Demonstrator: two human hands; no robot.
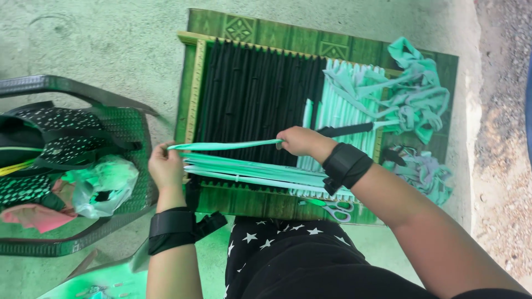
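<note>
Behind the right hand [299, 140], strip [224, 146] end hidden — perhaps pinched.

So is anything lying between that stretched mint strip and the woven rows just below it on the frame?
Nothing visible. The mint strip runs taut between the left hand and right hand, over the black strands. Only bare black strands show between it and the woven rows.

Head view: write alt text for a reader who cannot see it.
Two hands, left hand and right hand, stretch a mint-green fabric strip across a wooden loom frame strung with black strips. Scissors lie at its near edge; loose green strips are heaped at right.
</note>
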